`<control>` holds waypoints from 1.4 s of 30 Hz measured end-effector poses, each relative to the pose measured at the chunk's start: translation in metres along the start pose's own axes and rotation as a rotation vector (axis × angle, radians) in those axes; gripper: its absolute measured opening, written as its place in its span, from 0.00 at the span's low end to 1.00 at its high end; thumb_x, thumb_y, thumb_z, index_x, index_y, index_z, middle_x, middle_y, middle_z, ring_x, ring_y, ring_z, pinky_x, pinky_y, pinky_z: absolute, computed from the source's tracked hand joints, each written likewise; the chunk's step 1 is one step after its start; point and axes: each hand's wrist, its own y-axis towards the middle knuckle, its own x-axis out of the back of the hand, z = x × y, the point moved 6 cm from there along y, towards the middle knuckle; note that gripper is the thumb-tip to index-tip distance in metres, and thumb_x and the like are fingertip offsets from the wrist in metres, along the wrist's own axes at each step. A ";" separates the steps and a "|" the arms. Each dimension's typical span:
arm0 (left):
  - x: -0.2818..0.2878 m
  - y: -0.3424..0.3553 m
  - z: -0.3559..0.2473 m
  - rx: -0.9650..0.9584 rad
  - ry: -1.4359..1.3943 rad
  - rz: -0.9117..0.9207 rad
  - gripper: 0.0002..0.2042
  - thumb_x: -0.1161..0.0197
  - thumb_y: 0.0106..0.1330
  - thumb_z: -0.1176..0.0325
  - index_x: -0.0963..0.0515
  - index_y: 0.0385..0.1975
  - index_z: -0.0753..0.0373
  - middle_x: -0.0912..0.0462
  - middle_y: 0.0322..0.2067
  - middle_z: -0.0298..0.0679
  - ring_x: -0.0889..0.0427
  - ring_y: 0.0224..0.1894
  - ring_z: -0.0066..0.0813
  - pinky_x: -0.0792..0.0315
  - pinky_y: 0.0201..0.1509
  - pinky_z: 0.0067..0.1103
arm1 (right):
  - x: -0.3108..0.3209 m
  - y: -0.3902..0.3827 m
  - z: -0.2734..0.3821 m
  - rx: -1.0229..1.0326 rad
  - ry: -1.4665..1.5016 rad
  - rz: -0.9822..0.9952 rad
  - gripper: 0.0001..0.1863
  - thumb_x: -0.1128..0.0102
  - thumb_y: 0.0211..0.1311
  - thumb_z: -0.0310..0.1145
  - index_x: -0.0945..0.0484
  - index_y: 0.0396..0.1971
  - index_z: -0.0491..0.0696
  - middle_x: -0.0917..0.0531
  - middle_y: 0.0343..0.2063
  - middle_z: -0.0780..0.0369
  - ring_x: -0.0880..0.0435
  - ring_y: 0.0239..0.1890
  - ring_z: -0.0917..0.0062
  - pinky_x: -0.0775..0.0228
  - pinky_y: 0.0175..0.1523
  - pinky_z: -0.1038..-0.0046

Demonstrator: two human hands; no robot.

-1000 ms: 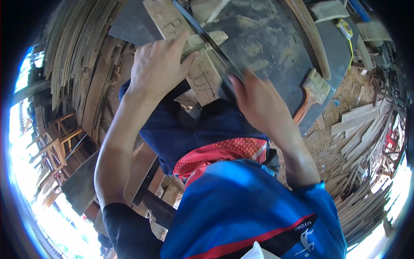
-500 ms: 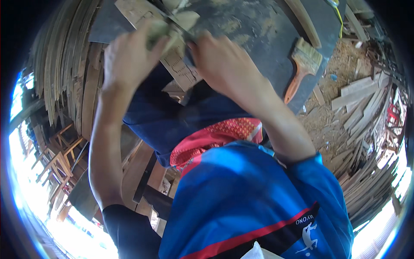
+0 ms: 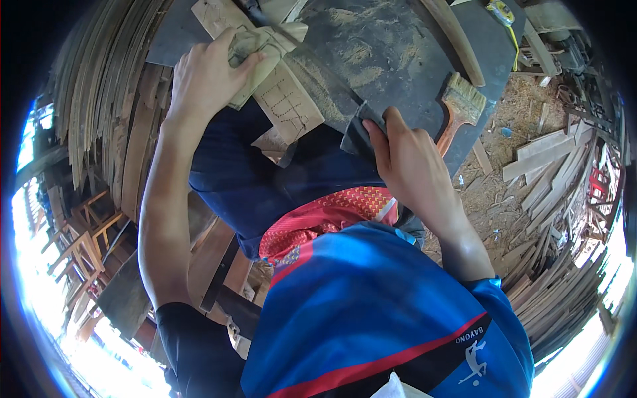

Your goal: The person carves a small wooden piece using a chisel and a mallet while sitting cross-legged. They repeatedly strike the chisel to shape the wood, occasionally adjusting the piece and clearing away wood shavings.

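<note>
My left hand [image 3: 209,83] is closed around a pale, shaped wood block [image 3: 265,61], pressing it onto a light board [image 3: 288,109] marked with dark dotted lines. My right hand [image 3: 418,156] grips the dark grey handle end of what looks like a hand saw [image 3: 325,68]. Its long, thin blade, seen nearly edge-on, slants up and left across the far end of the block. The blade's contact with the wood is too small to make out. The board overhangs the dark table [image 3: 398,50] toward my lap.
Sawdust lies on the table. At its right are a wide paintbrush [image 3: 462,103] with a wooden handle, a curved wood piece [image 3: 454,40] and a yellow tape measure [image 3: 501,13]. Stacked planks [image 3: 109,86] stand at left; scrap wood [image 3: 551,152] covers the floor at right.
My right hand has drawn the saw back toward me and to the right, so more blade shows. My left hand stays on the block.
</note>
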 end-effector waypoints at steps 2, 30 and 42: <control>-0.002 0.001 0.000 -0.011 -0.016 -0.001 0.37 0.34 0.64 0.39 0.24 0.61 0.66 0.14 0.37 0.60 0.14 0.45 0.59 0.22 0.51 0.44 | 0.003 0.008 0.001 0.020 0.035 -0.062 0.19 0.47 0.77 0.41 0.31 0.31 0.39 0.23 0.13 0.44 0.20 0.21 0.42 0.29 0.27 0.46; 0.004 0.003 0.000 -0.134 0.093 -0.135 0.31 0.34 0.65 0.41 0.22 0.56 0.63 0.13 0.29 0.53 0.13 0.37 0.58 0.20 0.43 0.43 | -0.034 0.066 0.030 0.151 -0.013 -0.090 0.16 0.45 0.72 0.36 0.24 0.32 0.37 0.16 0.25 0.47 0.13 0.30 0.50 0.18 0.34 0.58; 0.002 0.007 0.011 -0.008 0.070 -0.064 0.30 0.35 0.65 0.41 0.22 0.56 0.59 0.13 0.33 0.55 0.13 0.43 0.55 0.21 0.49 0.44 | -0.042 0.050 0.013 0.051 -0.029 -0.014 0.19 0.52 0.78 0.41 0.25 0.32 0.39 0.16 0.22 0.47 0.13 0.28 0.48 0.19 0.32 0.55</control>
